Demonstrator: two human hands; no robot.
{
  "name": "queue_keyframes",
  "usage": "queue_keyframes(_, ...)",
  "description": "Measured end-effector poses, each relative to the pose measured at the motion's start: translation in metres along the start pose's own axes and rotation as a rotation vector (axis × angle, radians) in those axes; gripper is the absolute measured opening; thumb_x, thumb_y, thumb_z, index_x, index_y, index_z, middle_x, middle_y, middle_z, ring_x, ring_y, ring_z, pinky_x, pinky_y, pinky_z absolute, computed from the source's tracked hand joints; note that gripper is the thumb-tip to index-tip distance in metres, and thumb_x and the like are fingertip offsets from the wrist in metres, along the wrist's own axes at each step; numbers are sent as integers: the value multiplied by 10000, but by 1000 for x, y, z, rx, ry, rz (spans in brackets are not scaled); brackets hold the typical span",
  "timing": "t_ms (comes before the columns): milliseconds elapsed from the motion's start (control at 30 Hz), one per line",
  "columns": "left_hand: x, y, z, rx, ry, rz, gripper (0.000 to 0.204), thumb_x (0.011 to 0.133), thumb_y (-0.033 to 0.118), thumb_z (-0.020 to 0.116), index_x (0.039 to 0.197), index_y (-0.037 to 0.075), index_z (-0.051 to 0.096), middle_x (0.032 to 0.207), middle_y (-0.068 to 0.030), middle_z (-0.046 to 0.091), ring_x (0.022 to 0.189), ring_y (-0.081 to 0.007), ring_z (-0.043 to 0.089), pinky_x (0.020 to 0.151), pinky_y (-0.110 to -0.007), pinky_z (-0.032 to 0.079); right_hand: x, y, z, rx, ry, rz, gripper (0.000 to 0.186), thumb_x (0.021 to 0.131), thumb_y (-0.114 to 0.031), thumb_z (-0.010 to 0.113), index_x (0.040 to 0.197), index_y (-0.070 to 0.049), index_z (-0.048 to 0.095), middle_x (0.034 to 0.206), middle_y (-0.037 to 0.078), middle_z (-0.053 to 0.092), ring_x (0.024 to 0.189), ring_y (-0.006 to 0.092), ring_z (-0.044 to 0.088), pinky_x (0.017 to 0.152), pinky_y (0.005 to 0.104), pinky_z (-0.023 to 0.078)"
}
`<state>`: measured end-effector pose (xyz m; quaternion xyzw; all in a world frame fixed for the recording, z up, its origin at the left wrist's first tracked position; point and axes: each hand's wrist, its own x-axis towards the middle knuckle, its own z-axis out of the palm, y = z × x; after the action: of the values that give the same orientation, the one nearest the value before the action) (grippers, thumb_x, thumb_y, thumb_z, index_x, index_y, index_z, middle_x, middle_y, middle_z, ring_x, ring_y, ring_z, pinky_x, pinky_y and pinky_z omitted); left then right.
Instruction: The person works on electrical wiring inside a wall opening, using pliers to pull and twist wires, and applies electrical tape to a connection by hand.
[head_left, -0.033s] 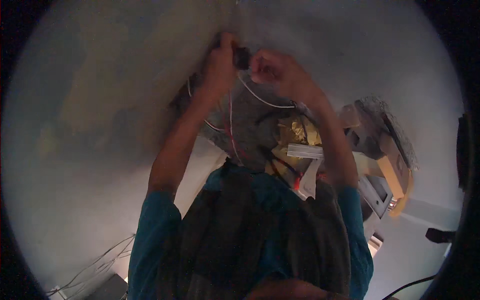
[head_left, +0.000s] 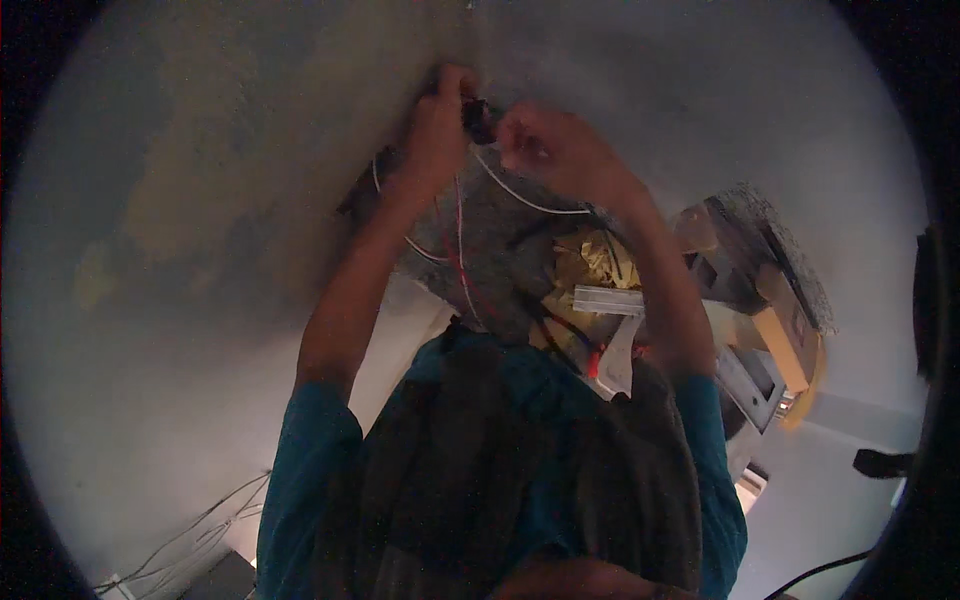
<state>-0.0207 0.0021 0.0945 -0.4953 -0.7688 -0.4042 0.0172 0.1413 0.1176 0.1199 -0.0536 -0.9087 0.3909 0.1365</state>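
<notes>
The left hand (head_left: 438,130) is raised where two walls meet, its fingers clamped on a small dark piece (head_left: 478,120), which sits beyond the far edge of the grey floor (head_left: 500,235) as seen from above. The right hand (head_left: 555,145) is level with it, just beside the piece on its right; its fingers are curled inward, and I cannot tell whether they pinch anything or touch the piece, as the picture is dim and blurred there. A white cable (head_left: 520,198) curves from just below the dark piece toward the right forearm. A red and white wire (head_left: 461,225) runs down below the left hand, over the middle of the floor, toward the person's chest. Near the floor's right edge lies a crumpled gold sheet (head_left: 590,262), with a white ridged strip (head_left: 606,300) across its lower part and a small red item (head_left: 595,362) below that. Farther right, past the right forearm, are an orange-brown box (head_left: 780,345), tilted, a grey plate with a dark opening (head_left: 752,390) below it and speckled wrapping (head_left: 785,245) above. Thin cables (head_left: 205,535) hang loosely at the lower left
</notes>
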Motion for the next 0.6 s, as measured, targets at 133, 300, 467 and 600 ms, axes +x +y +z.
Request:
queue_keyframes(133, 4, -6, -3, -47, -79, 36, 342, 865, -63, 498, 1186, 55, 514, 978, -234, 683, 998, -450, 643, 835, -531, 502, -7, -8, 30, -358, 39, 34, 224, 839, -103, 687, 1040, -64, 596, 889, 111, 657, 870, 336, 654, 814, 438, 523)
queue_keyframes(300, 8, -24, -1, -59, -53, 138, 276, 878, -9, 553, 1131, 43, 647, 1038, -235, 680, 994, -430, 650, 859, -503, 512, -2, 0, 106, -420, 475, 14, 560, 859, -183, 678, 1324, 11, 432, 1196, 226, 595, 1050, 460, 560, 889, 524, 487)
queue_keyframes(467, 14, -29, 16, 91, -61, 195, 182, 872, 68, 628, 1025, 31, 719, 1028, -215, 694, 935, -405, 663, 855, -465, 519, 6, 20, 144, -399, 631, 129, 693, 885, -206, 668, 1434, 25, 313, 1316, 253, 521, 1172, 484, 485, 975, 546, 425)
queue_keyframes(600, 17, -28, 14, 65, -60, 141, 132, 842, 62, 647, 928, 14, 734, 905, -184, 707, 867, -372, 676, 814, -436, 530, 5, 25, 156, -283, 680, 94, 669, 900, -215, 657, 1443, -4, 328, 1326, 233, 528, 1197, 472, 474, 1001, 555, 398)
